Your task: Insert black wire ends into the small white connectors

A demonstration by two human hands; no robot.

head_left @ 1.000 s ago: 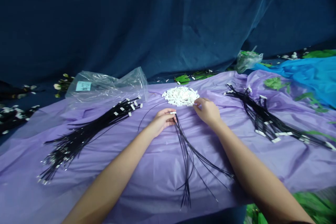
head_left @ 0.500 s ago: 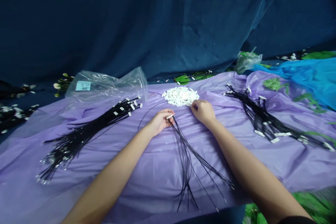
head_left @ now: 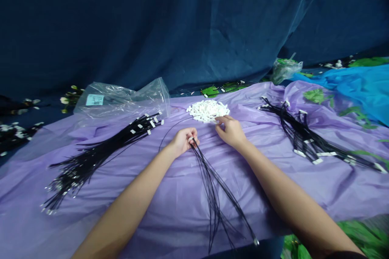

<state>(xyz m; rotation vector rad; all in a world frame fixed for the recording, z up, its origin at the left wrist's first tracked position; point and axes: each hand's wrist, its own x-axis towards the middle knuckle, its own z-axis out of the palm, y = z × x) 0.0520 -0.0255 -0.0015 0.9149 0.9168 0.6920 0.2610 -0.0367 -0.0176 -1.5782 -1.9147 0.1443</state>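
My left hand is closed round the top ends of a loose bunch of thin black wires, with a small white connector at its fingers. The wires fan out downward over the purple sheet, with a shiny tip at the lower right end. My right hand reaches to the near right edge of a pile of small white connectors. Its thumb and index finger are apart, the index fingertip touching the pile's edge. Whether a connector is between these fingers is hard to see.
A thick bundle of black wires with white connectors lies left on the purple sheet, before a clear zip bag. Another wire bundle lies right. Green leaves and blue plastic are beyond. A dark blue curtain hangs behind.
My left hand has closed its fingers more tightly over the connector, and the wires' lower ends have swung down and left. My right hand has shifted slightly left, its thumb and index finger spreading.
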